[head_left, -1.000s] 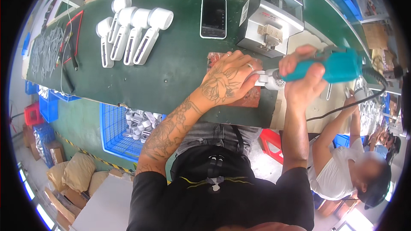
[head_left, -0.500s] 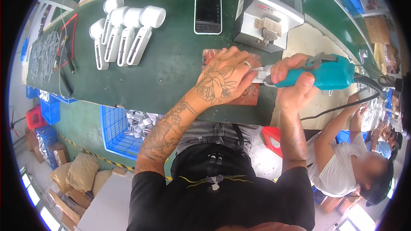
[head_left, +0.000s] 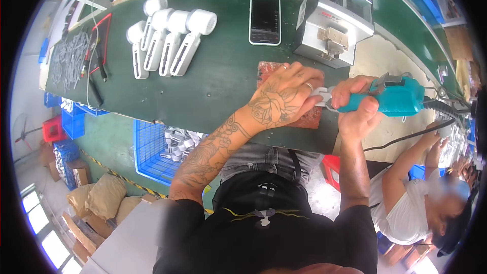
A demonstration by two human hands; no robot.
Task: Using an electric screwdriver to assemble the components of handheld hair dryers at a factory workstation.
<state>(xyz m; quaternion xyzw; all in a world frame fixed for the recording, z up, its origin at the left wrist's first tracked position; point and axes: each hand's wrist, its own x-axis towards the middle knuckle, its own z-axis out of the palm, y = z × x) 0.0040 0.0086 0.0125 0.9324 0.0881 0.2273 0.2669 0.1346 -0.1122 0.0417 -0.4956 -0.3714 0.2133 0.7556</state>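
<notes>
My left hand (head_left: 286, 96) is closed over a white plastic piece (head_left: 322, 94) on a worn red pad (head_left: 308, 120); most of the piece is hidden under my fingers. My right hand (head_left: 359, 106) grips a teal power screwdriver (head_left: 401, 97), which lies nearly level with its nose pointing left. That nose meets the end of the white piece beside my left fingers. Its exact contact point is covered by my right fingers. A cord (head_left: 406, 136) hangs from the tool's side.
Several white round-headed handles (head_left: 177, 45) lie far left, near grey strips (head_left: 71, 58) and a cable. A phone (head_left: 265, 19) and a metal machine (head_left: 335, 25) stand beyond my hands. Below the table edge is a blue basket (head_left: 147, 165) of white parts. Another person (head_left: 406, 203) sits at right.
The whole view has shifted, so the table and its contents appear farther right. Both hands keep nearly the same place over the red pad, with the same grips.
</notes>
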